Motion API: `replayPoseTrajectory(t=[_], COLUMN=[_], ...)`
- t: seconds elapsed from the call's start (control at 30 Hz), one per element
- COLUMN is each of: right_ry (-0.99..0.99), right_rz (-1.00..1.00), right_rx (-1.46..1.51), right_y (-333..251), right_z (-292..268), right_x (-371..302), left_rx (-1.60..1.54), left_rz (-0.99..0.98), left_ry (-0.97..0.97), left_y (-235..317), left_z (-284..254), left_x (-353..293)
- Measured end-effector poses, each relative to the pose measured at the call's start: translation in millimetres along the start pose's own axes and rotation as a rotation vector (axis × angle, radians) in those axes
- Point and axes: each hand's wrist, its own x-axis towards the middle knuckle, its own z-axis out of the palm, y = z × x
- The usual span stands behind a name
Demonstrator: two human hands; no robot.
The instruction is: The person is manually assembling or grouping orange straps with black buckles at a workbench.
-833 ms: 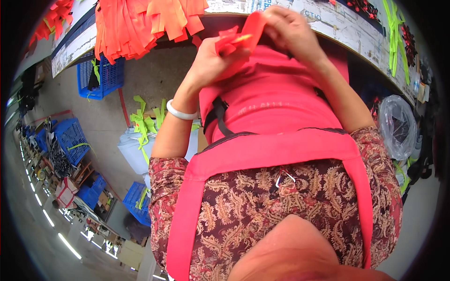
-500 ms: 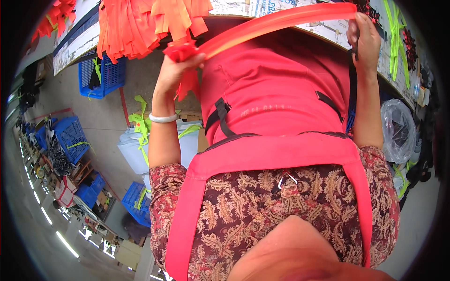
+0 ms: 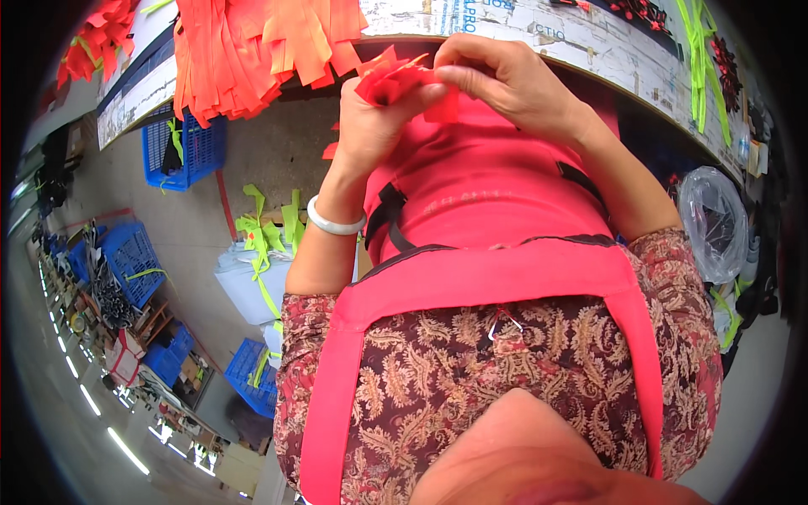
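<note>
From where I stand, the worker's left hand (image 3: 374, 114) is closed round a bunch (image 3: 394, 79) of red strips, thumb laid across it toward the right, the other fingers curled round the far side and partly hidden. The right hand (image 3: 509, 84) is at the bunch's right edge, its thumb and forefinger brought close together there; I cannot tell whether a strip is caught between them. The remaining fingers of that hand are bent, not spread. The bunch is held up in front of the worker's waist, just off the near edge of the table (image 3: 589, 50), with a red flap hanging below the fingertips.

A pile (image 3: 223, 63) of orange-red strips lies on the table to the left, its ends drooping over the edge. Yellow-green strips (image 3: 703, 80) hang over the table at the right.

The worker wears a red apron (image 3: 497, 273) over a patterned shirt (image 3: 454, 353), and a pale bangle (image 3: 332, 223) on the left wrist. On the floor to the left stands a blue crate (image 3: 189, 156), near a pale blue stack (image 3: 240, 282). A clear bag (image 3: 714, 223) is at the right, beside the worker's elbow
</note>
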Motion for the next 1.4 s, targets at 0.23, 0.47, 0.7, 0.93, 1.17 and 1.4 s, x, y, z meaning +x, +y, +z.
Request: replayPoseTrajectory(t=[0.23, 0.47, 0.7, 0.93, 1.17, 1.4], right_ry=[0.001, -0.044, 0.017, 0.040, 0.012, 0.207], right_rz=[-0.127, -0.051, 0.201, 0.544, 0.601, 0.433], right_rx=[-0.086, -0.224, 0.266, 0.935, 1.061, 0.562], right_y=[18.4, 11.6, 46.7, 69.2, 66.8, 43.3], right_z=[5.7, 3.6, 23.3, 22.0, 8.9, 19.0], right_x=[-6.0, -4.4, -10.1, -12.9, -29.5, -17.4], left_rx=[-0.054, -0.005, 0.567, -0.098, -0.032, -0.050], left_rz=[0.070, 0.013, 0.584, 0.269, -0.051, -0.095], left_ry=[-0.017, -0.111, -0.049, -0.098, -0.170, -0.184], left_y=[-9.0, -4.7, -20.2, -13.3, -14.9, -13.4], left_z=[9.7, 13.0, 21.4, 32.1, 21.5, 30.2], left_x=[-0.1, 6.2, 6.6, 11.1, 10.4, 10.7])
